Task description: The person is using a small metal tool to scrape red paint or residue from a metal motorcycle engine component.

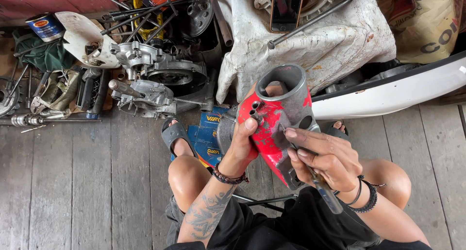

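Two bare hands work on a red-painted metal housing [276,123] held up over the lap of a person seated on a grey plank floor [87,182], seen from the head camera looking down. The left hand [242,143] is clenched around the housing's left side, thumb pressed on the chipped red face near two small holes, a beaded bracelet at the wrist and a tattoo along the forearm. The right hand [325,157] grips a slim metal scraping tool [315,177] like a pen, fingers pinched on its shaft, the tip touching the red paint where grey bare metal shows through; dark cord bracelets ring that wrist. The housing is tilted, its round open mouth facing up and away from the person, between the two bent knees. Below it, one foot in a grey sandal [174,132] rests just beside a blue and yellow carton [206,133] on the boards. Further back lie a pair of silver engine casings [150,80], loose rods and hand tools, a blue tin can [44,26] at the far left, a dirty white cloth [310,46] with a long bar on it, and a white body panel [398,92] at the right.
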